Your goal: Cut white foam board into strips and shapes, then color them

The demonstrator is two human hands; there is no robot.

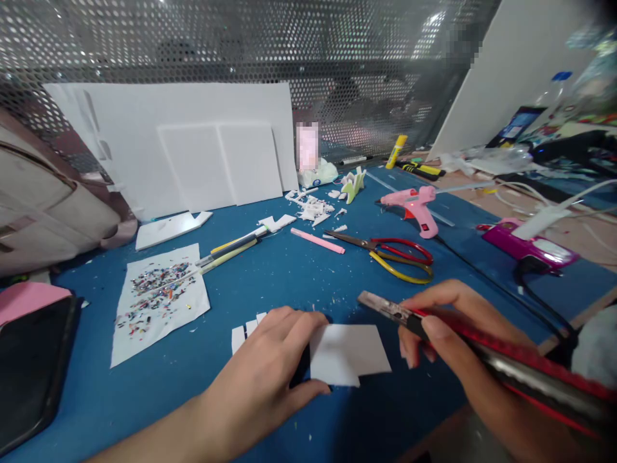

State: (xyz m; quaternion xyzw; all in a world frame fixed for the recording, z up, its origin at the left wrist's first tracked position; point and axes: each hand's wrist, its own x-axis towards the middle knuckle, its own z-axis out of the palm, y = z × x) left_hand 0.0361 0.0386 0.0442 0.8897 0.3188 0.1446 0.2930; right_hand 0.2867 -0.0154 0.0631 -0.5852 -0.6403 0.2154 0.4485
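On the near side of the scissors (372,245), the half-open left hand (270,354) rests against the white card (349,354) — probably light, stiff, easily dented (best held by its edges) — while the right hand (470,366) grasps the cutter (511,363)

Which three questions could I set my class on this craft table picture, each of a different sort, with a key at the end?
1. Multiple choice: what does the right hand hold?
A) Pink pen
B) Utility knife
C) Pink hot-glue gun
2. True or false: the left hand rests on the sheet of small multicoloured bits.
3. Fill in the blank: one handle loop of the scissors is red, the other ____.

Key: 1. B; 2. False; 3. Yellow
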